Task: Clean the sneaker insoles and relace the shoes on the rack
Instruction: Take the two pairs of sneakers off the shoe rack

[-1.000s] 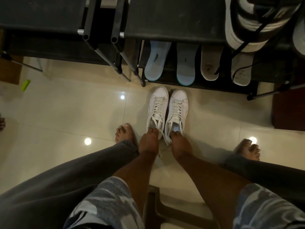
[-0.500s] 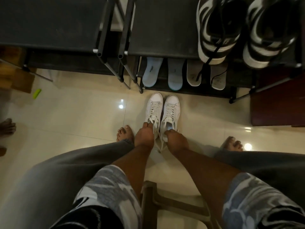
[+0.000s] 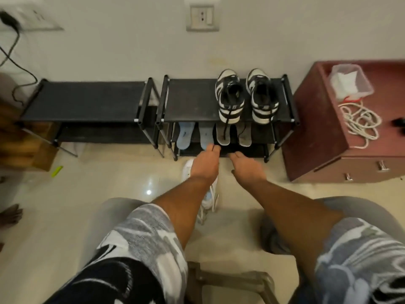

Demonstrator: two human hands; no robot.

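Floor (image 3: 98,183): glossy cream tiles, with a white wall (image 3: 131,51) at the far side
Furniture: left rack (image 3: 87,99) and right rack (image 3: 192,99), both low and black, stand side by side against the wall; a maroon cabinet (image 3: 317,139) to their right carries a white rope (image 3: 359,121)
White sneakers (image 3: 188,170): on the floor just near of the right rack, partly hidden under the left forearm, long axes near to far, toes toward the rack
Black-and-white sneakers (image 3: 230,95): top shelf of the right rack, toes to the wall
Insoles (image 3: 184,134): four on the lower shelf, lying lengthwise near to far
Left hand (image 3: 205,165): fingers straight, holding nothing
Right hand (image 3: 245,170): fingers loose, empty, beside the left hand
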